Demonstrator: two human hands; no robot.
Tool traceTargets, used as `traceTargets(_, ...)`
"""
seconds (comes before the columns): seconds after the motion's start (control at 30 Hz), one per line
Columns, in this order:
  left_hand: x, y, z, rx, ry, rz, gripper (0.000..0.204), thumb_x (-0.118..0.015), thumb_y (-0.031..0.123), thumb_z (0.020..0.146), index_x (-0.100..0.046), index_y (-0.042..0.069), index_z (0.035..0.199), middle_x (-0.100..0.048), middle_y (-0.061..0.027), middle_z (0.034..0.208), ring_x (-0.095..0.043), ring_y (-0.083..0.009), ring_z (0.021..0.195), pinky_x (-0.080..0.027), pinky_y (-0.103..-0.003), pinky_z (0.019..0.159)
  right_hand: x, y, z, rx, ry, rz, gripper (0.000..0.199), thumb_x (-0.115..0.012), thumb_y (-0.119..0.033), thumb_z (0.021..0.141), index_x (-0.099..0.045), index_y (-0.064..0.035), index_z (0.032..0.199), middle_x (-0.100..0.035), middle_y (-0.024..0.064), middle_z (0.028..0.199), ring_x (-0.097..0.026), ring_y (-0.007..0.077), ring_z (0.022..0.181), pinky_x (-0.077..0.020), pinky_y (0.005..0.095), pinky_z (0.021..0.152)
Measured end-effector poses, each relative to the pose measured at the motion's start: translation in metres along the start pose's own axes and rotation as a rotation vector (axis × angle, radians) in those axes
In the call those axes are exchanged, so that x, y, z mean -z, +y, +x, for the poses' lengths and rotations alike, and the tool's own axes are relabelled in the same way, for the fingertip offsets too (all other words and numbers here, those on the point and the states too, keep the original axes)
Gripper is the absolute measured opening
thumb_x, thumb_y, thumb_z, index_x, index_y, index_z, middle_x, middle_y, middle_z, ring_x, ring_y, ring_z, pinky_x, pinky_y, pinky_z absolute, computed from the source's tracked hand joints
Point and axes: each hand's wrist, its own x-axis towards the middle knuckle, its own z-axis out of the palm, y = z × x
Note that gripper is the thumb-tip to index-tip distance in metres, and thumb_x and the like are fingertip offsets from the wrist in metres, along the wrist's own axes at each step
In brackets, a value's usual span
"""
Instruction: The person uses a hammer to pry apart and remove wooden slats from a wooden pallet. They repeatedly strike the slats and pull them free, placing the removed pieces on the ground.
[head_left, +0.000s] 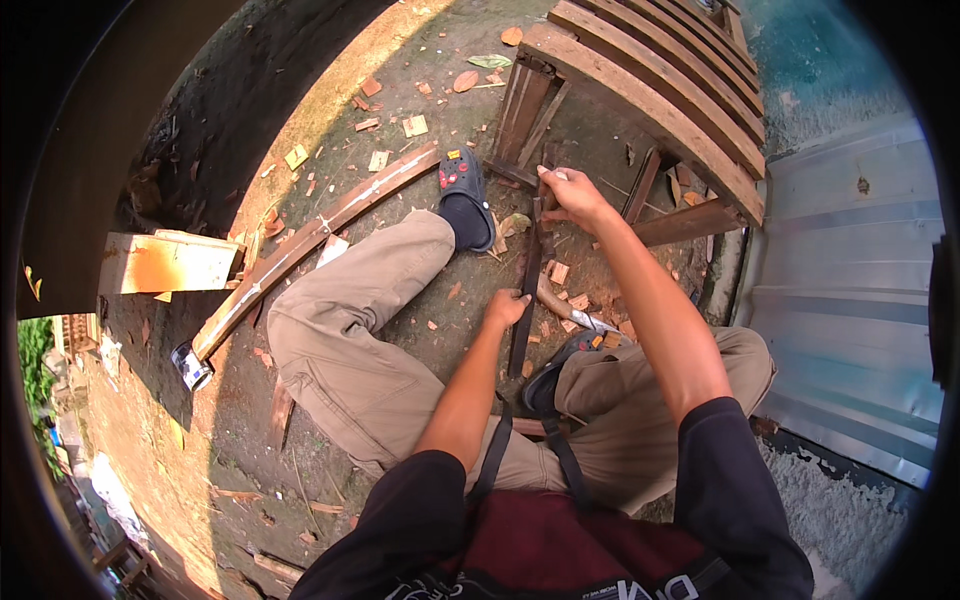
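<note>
Around the dark wooden strip at mid-frame, room is tight: the slatted wooden bench closes the upper right, its legs standing just above the right hand. The outstretched leg and dark clog hem in the left, the bent knee the lower right. Wood chips litter the ground beside the left hand. Open dirt lies toward the upper left, beyond the long plank.

One small can was noted on the dirt ground, lying on its side at the lower end of a long curved wooden plank, its label dark with white patches. No signs or screens were seen.
</note>
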Motion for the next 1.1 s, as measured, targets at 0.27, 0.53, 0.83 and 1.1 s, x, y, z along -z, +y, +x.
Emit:
traceTargets(0.27, 0.038, 0.009, 0.008, -0.023, 0.136, -0.346, 0.046, -0.064, 0.039, 0.097, -0.068, 0.000, 0.121, -0.073, -0.0154, 0.114, -0.069, -0.0247, 0.105, -0.054, -0.039, 0.088, 0.017, 0.025, 0.016, 0.160, 0.239, -0.370, 0.046, -0.060, -0.042, 0.092, -0.070, 0.0015, 0.098, -0.073, 0.0207, 0.088, -0.074, 0.0343, 0.086, -0.0576, 0.0423, 0.078)
traceTargets(0.53, 0.070, 0.062, -0.006, -0.110, 0.156, -0.627, 0.053, -0.052, 0.048, 0.103, -0.062, 0.001, 0.126, -0.071, -0.0116, 0.119, -0.066, -0.0194, 0.105, -0.054, -0.039, 0.085, 0.005, 0.049, 0.026, 0.393, 0.375, -0.002, 0.038, -0.063, -0.036, 0.090, -0.075, 0.0000, 0.088, -0.076, 0.0163, 0.084, -0.072, 0.0234, 0.082, -0.0538, 0.0359, 0.077)
traceTargets(0.83, 0.066, 0.147, 0.043, -0.424, -0.048, -0.961, 0.095, -0.009, 0.073, 0.100, -0.044, -0.002, 0.147, -0.053, -0.0208, 0.146, -0.049, -0.0313, 0.137, -0.036, -0.049, 0.115, -0.054, 0.070, -0.036, 0.464, 0.463, 0.182, 0.049, -0.062, -0.039, 0.100, -0.070, 0.0024, 0.075, -0.062, 0.0048, 0.061, -0.056, 0.0111, 0.060, -0.0455, 0.0316, 0.059)
traceTargets(1.1, 0.016, 0.128, 0.003, -0.023, 0.154, -0.959, 0.078, -0.026, 0.062, 0.105, -0.045, -0.002, 0.146, -0.054, -0.0211, 0.144, -0.048, -0.0317, 0.136, -0.040, -0.053, 0.110, -0.008, 0.083, -0.001, 0.386, 0.552, 0.327, 0.052, -0.058, -0.036, 0.100, -0.061, 0.0002, 0.062, -0.057, 0.0016, 0.057, -0.052, 0.0115, 0.056, -0.0408, 0.0314, 0.055)
